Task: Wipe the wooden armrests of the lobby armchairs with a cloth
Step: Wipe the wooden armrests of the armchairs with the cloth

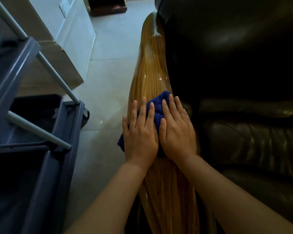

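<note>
Your blue cloth (156,108) lies bunched on the glossy wooden armrest (152,76), a little below the middle of the view, with one corner hanging off the armrest's edge toward 8 o'clock. Your left hand (139,132) rests flat on the cloth's left part, its fingers (143,107) straight and slightly spread, pressing down rather than curling round the fabric. Your right hand (178,130) lies just beside it, thumbs touching, its fingers (177,105) also straight and close together, flat on the cloth's right part and the wood. The armrest runs from 6 o'clock up toward 12 o'clock, its striped grain catching bright reflections above the cloth. At 3 o'clock of your hands sits the dark leather armchair (235,65), its seat cushion (254,141) touching the armrest's right side and its back rising toward 1 o'clock. At 9 o'clock stands a grey cleaning cart (46,166) with pale metal bars (57,78) and dark bins (37,107), well apart from the armrest across the pale tiled floor (107,81). At 10 o'clock a beige block with white panelling (71,38) stands on the floor, and at 12 o'clock a dark wooden base (108,7) is partly cut off by the frame's top.
</note>
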